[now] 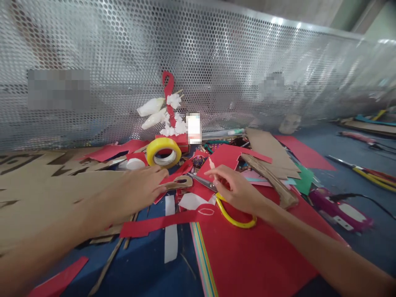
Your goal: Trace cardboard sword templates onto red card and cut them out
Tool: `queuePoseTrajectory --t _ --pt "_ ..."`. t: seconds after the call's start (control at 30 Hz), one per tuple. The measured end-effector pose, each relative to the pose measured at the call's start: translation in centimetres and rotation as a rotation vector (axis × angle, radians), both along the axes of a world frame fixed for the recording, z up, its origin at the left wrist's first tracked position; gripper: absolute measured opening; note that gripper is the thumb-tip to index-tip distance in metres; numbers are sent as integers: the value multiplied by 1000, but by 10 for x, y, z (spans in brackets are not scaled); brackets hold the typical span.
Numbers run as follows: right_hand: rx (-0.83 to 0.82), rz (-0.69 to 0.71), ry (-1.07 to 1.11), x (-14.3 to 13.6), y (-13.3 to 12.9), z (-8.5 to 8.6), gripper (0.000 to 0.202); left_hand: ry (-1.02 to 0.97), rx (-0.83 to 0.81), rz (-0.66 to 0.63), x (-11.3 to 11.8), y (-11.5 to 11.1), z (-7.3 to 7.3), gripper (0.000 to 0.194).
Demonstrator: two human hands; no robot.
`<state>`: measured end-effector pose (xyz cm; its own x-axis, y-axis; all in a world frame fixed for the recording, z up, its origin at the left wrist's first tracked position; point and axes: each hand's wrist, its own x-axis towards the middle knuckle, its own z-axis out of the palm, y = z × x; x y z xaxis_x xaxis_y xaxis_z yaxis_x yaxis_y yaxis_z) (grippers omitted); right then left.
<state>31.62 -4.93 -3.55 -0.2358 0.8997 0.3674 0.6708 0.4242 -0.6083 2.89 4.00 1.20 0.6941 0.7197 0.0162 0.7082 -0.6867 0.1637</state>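
My left hand (151, 184) is closed on a narrow brown cardboard strip (183, 182) with a looped end. Its fingers lie just in front of a yellow roll of tape (163, 152). My right hand (233, 186) has its fingers drawn together; a small pale pointed tip (211, 163) shows at them, too small to name. Partly beneath that hand are scissors (236, 222) with yellow handles, blades pointing toward the cardboard loop. I cannot tell whether the hand grips them. Nearer me lies a red paper strip (161, 222) with a white oval outline on its rounded end.
Red paper sheets (262, 251) cover the right front of the blue table (139, 272). Cardboard (40, 198) spreads at left. A purple device (340, 208) with a cord stands at right. White paper flowers (173, 123) stand before the perforated metal screen (216, 62).
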Motion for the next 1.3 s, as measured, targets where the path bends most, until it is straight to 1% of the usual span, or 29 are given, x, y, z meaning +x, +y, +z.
queuePoseTrajectory --t 0.03,0.07,0.1,0.17,0.2,0.27,0.33,0.4,0.47,0.53,0.57,0.63,0.67,0.77,0.83,0.87,0.93,1.0,1.1,1.2,1.3 --pt "-10 -6 -11 0 1 0 27 46 -23 3 7 -8 0 23" --pt "-22 -8 -20 0 1 0 26 60 -76 -23 14 -17 0 23" --pt "-37 -6 -26 -1 1 1 25 60 -148 -56 20 -25 -2 25" --pt "-62 15 -29 -3 0 4 23 1 -216 -161 30 -37 -9 23" --pt "-72 32 -24 -4 -1 5 22 -14 -218 -208 33 -41 -13 22" --pt "-92 66 -4 -7 -3 6 19 -54 -221 -211 36 -41 -20 19" --pt "-111 76 23 -8 -3 5 18 -56 -325 -208 35 -36 -21 14" --pt "-111 55 35 -7 -1 4 17 -57 -479 -231 30 -27 -13 13" --pt "-97 24 39 -6 0 4 17 -81 -600 -239 22 -17 1 14" --pt "-104 30 66 -6 0 5 18 -152 -623 -175 12 -5 17 19" --pt "-126 55 86 -8 -1 7 18 -208 -631 -164 6 0 23 20" --pt "-189 132 108 -15 -4 10 19 -407 -669 -68 -4 10 32 22" --pt "-219 173 100 -21 -6 11 20 -475 -706 -25 -8 14 33 24" --pt "-235 246 10 -42 -8 15 23 -605 -744 66 -11 20 28 29" --pt "-239 265 -23 -56 -4 18 27 -665 -749 119 -9 21 20 32" --pt "-268 269 5 -62 0 19 30 -697 -752 146 -6 22 16 32" --pt "-362 251 166 -71 10 21 39 -761 -794 158 -1 22 6 30" --pt "-421 199 362 -77 22 23 43 -818 -820 173 6 21 -3 29" --pt "-432 111 512 -80 36 22 34 -943 -868 179 16 15 -12 28" --pt "-439 70 618 -79 43 18 21 -1022 -879 137 22 9 -15 30" --pt "-464 60 686 -72 45 16 18 -1044 -829 83 21 10 -11 30"
